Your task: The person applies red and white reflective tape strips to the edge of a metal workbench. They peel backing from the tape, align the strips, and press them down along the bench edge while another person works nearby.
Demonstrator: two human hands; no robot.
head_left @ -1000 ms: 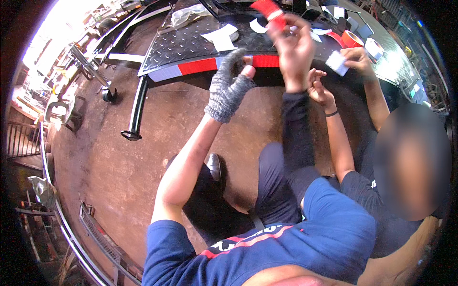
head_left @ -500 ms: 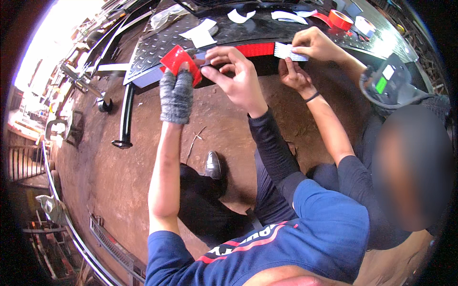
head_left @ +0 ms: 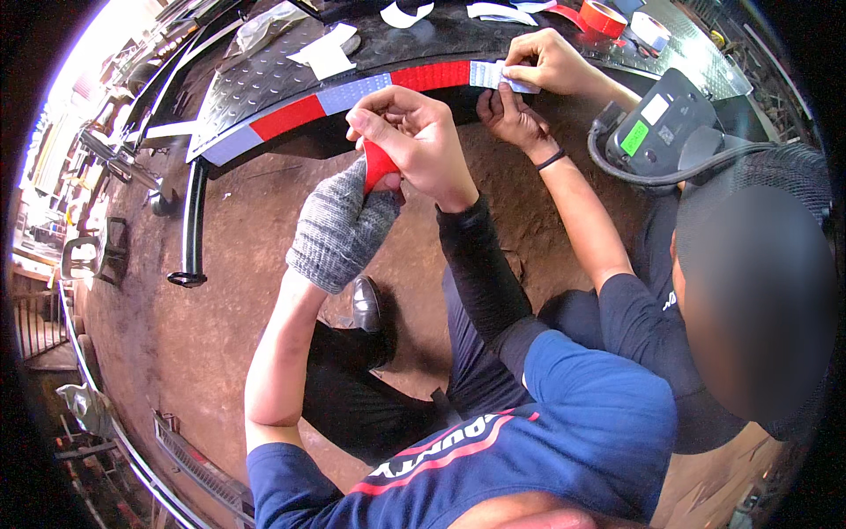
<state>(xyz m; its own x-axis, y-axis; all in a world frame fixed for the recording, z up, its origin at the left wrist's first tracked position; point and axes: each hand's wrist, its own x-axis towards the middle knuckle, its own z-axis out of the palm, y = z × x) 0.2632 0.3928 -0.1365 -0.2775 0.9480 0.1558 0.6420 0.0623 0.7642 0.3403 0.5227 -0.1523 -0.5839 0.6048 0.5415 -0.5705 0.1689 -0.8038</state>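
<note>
My left hand (head_left: 339,229), in a grey knitted fingerless glove, grips a short piece of red reflective tape (head_left: 377,172). Bent over the tape's upper end is my bare right hand (head_left: 412,145), thumb and forefinger pinched together there; the fingers partly hide that end. Behind my hands, red and silver-white reflective tape (head_left: 291,118) runs in alternating blocks along the edge of a black metal deck (head_left: 256,93). To the right, a co-worker's two hands (head_left: 548,63) hold a white piece (head_left: 518,85) against the same edge.
White paper scraps (head_left: 328,55) lie on the tread-plate deck, with a red tape roll (head_left: 604,18) and a white tape roll (head_left: 649,32) at the far right. A black post (head_left: 192,229) hangs from the left corner. The co-worker crouches close on my right, wearing a head-mounted device (head_left: 661,115).
My left hand has drawn the red tape down and nearer, turning it under my right fingers, which now pinch together. The view has shifted, exposing more of the taped edge.
</note>
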